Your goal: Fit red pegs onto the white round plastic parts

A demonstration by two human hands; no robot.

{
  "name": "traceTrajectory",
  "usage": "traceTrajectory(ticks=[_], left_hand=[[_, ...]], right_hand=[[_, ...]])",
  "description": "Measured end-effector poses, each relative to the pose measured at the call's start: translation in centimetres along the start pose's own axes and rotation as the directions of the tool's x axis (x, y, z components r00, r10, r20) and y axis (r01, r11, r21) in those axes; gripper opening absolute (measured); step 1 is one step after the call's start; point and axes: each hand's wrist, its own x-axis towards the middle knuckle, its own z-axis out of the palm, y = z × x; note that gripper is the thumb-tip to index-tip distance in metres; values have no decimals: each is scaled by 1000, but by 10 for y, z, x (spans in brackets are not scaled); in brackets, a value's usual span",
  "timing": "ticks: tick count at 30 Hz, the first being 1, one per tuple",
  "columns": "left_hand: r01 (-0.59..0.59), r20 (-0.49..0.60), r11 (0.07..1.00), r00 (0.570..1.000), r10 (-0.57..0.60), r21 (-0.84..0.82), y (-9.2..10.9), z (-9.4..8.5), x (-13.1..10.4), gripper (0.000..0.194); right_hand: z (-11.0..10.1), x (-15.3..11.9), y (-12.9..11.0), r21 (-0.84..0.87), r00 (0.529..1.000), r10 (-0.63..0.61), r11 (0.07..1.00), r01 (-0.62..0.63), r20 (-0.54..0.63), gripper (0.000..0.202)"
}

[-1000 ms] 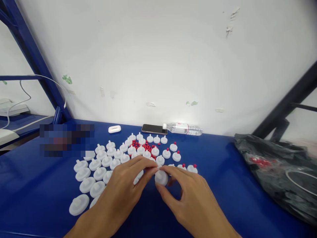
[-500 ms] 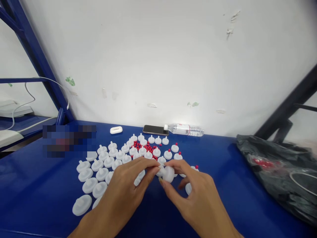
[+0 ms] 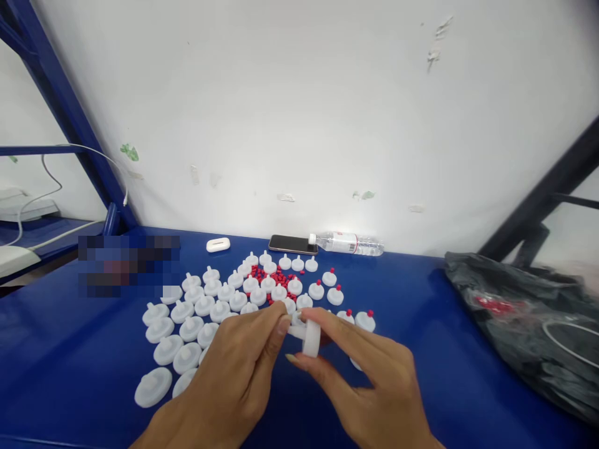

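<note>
Between my two hands is a white nozzle cap (image 3: 311, 338), turned on its side with the spout towards the left. My right hand (image 3: 374, 368) grips its round rim between thumb and fingers. The thumb and forefinger of my left hand (image 3: 238, 368) are pinched at the spout end; whether a small part sits under those fingertips is hidden. Many similar white nozzle caps (image 3: 186, 357) stand spout-up to the left and beyond my hands. Small red tips (image 3: 281, 275) lie loose among them. At the right, several white caps with red tips on their spouts (image 3: 336, 295) stand apart.
Along the wall lie a white earphone case (image 3: 218, 245), a dark phone (image 3: 292, 244) and a clear water bottle (image 3: 349, 243) on its side. A black plastic bag (image 3: 524, 337) with a packet of red pieces (image 3: 498, 305) covers the right of the blue table (image 3: 412, 299).
The held cap has turned so its rim now shows edge-on, and it sits slightly lower. Both hands have shifted a little down and left with it.
</note>
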Motion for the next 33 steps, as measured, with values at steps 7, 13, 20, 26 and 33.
traceTrajectory(ticks=[7,13,20,26,33], left_hand=[[16,-32,996,999,-14,84,-2,-6,-8,23],[-49,-27,994,998,52,101,-2,-12,-4,25],[-39,-20,999,999,40,22,11,-9,2,36],[60,148,978,985,-90,198,3,7,1,29],[-95,371,896,925,-81,434,-9,33,-13,49]], right_hand=[[5,-6,-4,-68,1000,-30,997,31,8,40],[14,-4,-8,-151,983,-177,974,167,-57,46],[-6,-3,-3,-171,996,-18,985,32,83,37],[-64,3,23,-393,931,357,870,-298,83,30],[-84,-20,83,-564,609,780,571,-597,145,49]])
